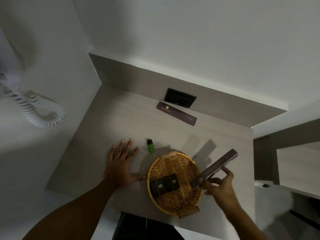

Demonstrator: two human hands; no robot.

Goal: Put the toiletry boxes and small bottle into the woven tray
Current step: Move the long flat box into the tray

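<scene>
Head view: I judge the main risk to be the long dark box [215,168], held at a slant over the right rim of the woven tray [173,200], catching that rim and tipping out, or landing on the two small boxes [163,185] already inside. My right hand [219,187] is closed around its lower end; my left hand [121,163] lies flat, fingers spread, on the counter [107,129], thumb at the tray's edge. The small green bottle [150,145] and a second long box [176,113] lie outside the tray.
</scene>
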